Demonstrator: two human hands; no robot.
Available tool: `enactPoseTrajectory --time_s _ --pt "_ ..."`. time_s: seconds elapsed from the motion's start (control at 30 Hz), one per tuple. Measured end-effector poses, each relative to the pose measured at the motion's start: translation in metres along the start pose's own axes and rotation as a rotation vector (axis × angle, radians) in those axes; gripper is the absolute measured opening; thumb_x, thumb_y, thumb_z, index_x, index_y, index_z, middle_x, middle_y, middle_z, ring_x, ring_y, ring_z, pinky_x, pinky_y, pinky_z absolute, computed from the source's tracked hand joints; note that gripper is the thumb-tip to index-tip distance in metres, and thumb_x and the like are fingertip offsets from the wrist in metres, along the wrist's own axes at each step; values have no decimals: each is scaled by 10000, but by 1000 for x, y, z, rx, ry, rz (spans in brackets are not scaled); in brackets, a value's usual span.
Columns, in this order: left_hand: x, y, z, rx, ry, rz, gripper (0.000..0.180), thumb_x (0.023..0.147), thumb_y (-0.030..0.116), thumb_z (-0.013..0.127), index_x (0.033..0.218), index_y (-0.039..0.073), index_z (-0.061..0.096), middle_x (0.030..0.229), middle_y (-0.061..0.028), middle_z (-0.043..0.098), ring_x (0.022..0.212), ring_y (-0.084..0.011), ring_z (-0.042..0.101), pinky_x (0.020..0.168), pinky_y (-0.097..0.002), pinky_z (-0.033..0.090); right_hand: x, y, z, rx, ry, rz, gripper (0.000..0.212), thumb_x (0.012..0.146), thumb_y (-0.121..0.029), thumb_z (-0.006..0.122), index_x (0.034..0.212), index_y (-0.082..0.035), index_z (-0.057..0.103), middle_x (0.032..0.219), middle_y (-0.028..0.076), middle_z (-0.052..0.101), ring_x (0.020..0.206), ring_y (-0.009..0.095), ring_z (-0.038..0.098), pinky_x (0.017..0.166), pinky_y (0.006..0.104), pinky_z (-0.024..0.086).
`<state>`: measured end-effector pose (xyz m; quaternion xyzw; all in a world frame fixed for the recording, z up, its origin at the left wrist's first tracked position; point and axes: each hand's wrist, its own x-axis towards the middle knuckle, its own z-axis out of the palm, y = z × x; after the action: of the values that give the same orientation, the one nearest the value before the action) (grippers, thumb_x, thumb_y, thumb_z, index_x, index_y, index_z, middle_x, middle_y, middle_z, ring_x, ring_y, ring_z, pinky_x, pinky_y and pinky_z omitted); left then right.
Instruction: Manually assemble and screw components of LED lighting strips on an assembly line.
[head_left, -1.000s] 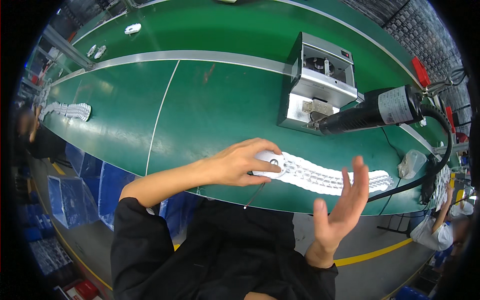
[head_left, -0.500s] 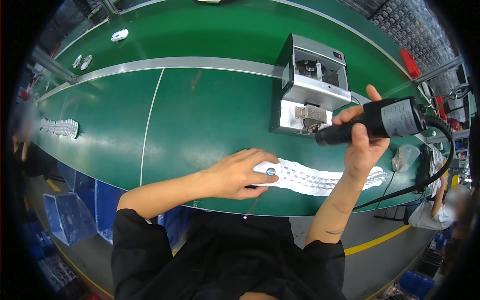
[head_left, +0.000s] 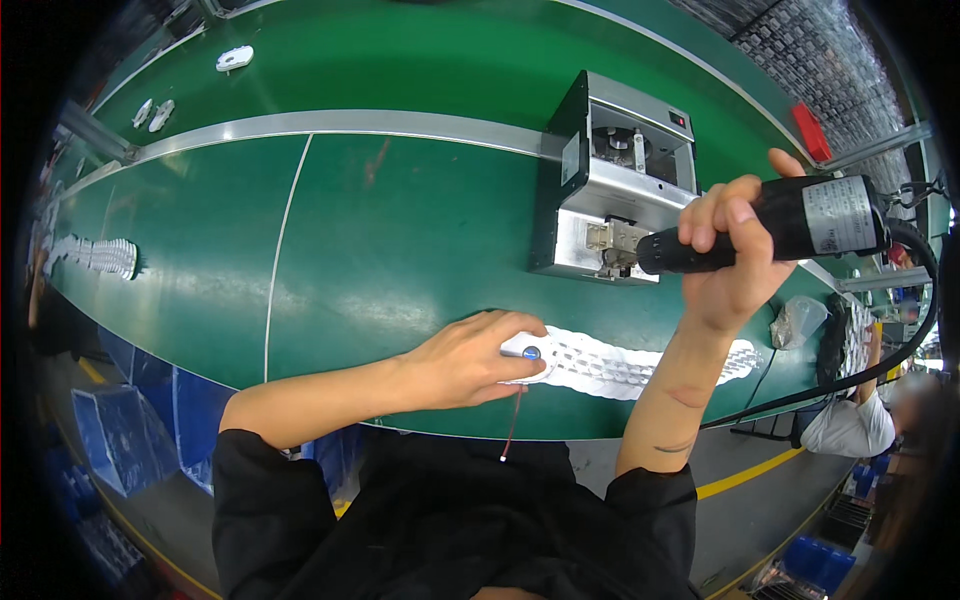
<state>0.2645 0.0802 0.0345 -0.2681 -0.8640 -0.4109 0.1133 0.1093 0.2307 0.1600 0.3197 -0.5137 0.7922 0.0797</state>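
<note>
A black electric screwdriver [head_left: 790,222] is held up off the green conveyor belt [head_left: 400,230] by the right hand [head_left: 725,255], whose fingers are wrapped closed around the barrel, so that the nose end is brought level with the front opening of the grey metal box-shaped machine [head_left: 615,180] standing on the belt; whether the tip actually touches that opening cannot be told, since the bit is lost against the metal parts there. A black cable [head_left: 880,360] is seen trailing from the tool's rear end and curving down past the belt's near edge. The left hand [head_left: 470,360] is laid palm down, fingers loosely curled, on the left end of a row of small white plastic parts [head_left: 640,365] lined up along the near edge of the belt, apparently to keep the end piece steady; a small blue dot shows on the piece under the fingertips, but how much is gripped beneath the palm is hidden. A thin reddish wire [head_left: 512,420] hangs from that spot over the belt's edge. A second batch of white parts [head_left: 100,255] lies far to the left, too distorted to be made out, and another person [head_left: 850,425] is partly cut off at the right rim.
</note>
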Motion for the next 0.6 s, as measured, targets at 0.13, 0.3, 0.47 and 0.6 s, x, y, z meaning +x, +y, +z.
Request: enactPoseTrajectory --time_s 0.13,0.3,0.47,0.6 --pt "0 1 2 -5 26 -1 306 689 129 758 979 112 660 1148 -97 515 948 -277 582 764 -359 523 -1 12 2 -52 -36 25 402 765 28 536 1145 50 406 637 59 524 461 119 473 462 280 434" --pt "-1 -2 4 -20 69 -15 290 691 125 758 964 107 662 1137 -99 522 929 -263 586 754 -354 524 -8 9 -1 43 -45 105 384 776 24 546 1137 20 413 650 54 513 445 109 447 447 273 416" --pt "-4 -2 4 -50 42 -23 257 702 97 731 945 96 648 1155 -93 492 937 -261 577 804 -382 502 -56 -12 7 190 -90 128 489 752 -7 599 1190 -43 384 607 44 463 411 122 411 406 275 386" --pt "-4 -5 4 -63 39 3 284 705 104 734 979 103 657 1126 -113 517 932 -271 585 771 -363 512 -75 -16 16 186 -105 167 492 741 1 617 1165 -87 383 595 43 466 416 130 417 417 278 390"
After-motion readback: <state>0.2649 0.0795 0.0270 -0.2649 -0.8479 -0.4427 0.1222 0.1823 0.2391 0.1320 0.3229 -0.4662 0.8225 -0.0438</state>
